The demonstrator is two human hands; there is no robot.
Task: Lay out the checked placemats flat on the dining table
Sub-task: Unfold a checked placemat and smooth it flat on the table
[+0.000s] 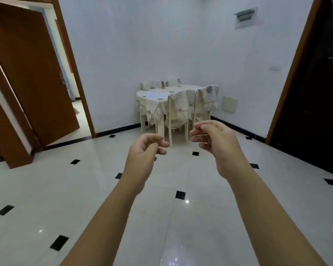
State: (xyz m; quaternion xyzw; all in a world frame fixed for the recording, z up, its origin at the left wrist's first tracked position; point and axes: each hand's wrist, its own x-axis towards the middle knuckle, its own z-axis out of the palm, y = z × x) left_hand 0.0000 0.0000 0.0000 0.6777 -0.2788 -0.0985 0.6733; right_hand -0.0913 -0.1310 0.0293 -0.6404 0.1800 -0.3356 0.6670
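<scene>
Both bare forearms reached forward over a glossy floor (85,189) of large pale tiles set with small black diamond insets (180,194); the glaze threw back small points of light. The left hand (144,150) hung with its fingers loosely curled toward the thumb and held nothing. The right hand (213,139), a little higher, showed the same slack curl, its fingertips pointing left toward the other hand, and it too held nothing. The two hands were near each other but apart.

The dining table (142,93) stood well beyond the fingers, in the far corner against the white walls, its near end rounded. A cream tablecloth (152,110) with a scalloped, frilled hem draped down over its pale legs. On the tabletop lay what may have been the checked placemats (156,95): flat, pale bluish-grey patches, too small and blurred for any check pattern to be made out. Neither hand was anywhere near them.

Two chairs (178,108) were drawn up to the table's near side, their backs dressed in quilted cream covers with a diamond stitch, and another chair back (151,85) showed behind the table.

To the left a smooth brown wooden door (27,73) stood open in its frame. On the right a dark doorway (315,93) was edged in the same brown wood. High on the right wall sat a grey metal panel (245,17), its flap tilted open.
</scene>
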